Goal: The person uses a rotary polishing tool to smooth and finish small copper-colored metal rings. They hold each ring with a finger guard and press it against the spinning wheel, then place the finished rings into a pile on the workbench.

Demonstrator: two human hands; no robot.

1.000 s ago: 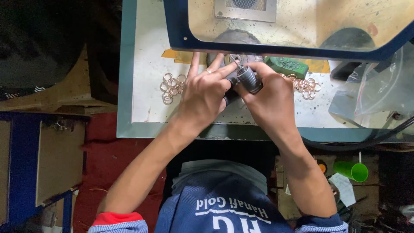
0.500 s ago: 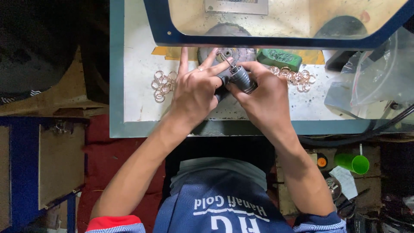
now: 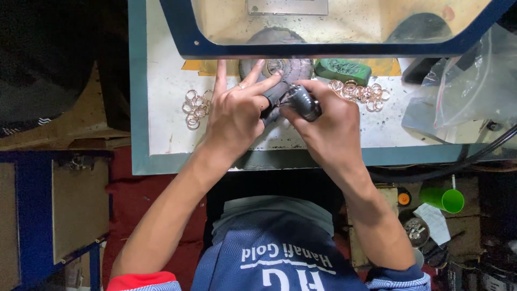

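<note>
Right hand [image 3: 328, 129] closed around dark cylindrical tool [image 3: 304, 102], long axis slanting up-left toward grey buffing wheel [image 3: 276, 73]; left hand [image 3: 237, 116] nearer the wheel, fingers spread, index fingertip touching the tool's tip.

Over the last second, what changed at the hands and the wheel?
Little changed. The left hand spread its fingers toward the grey buffing wheel, forefinger reaching its hub. The right hand kept its grip on the dark handpiece, tip against the wheel. Both ring piles and the green compound bar stayed put; the apparent shift is the camera's.
</note>
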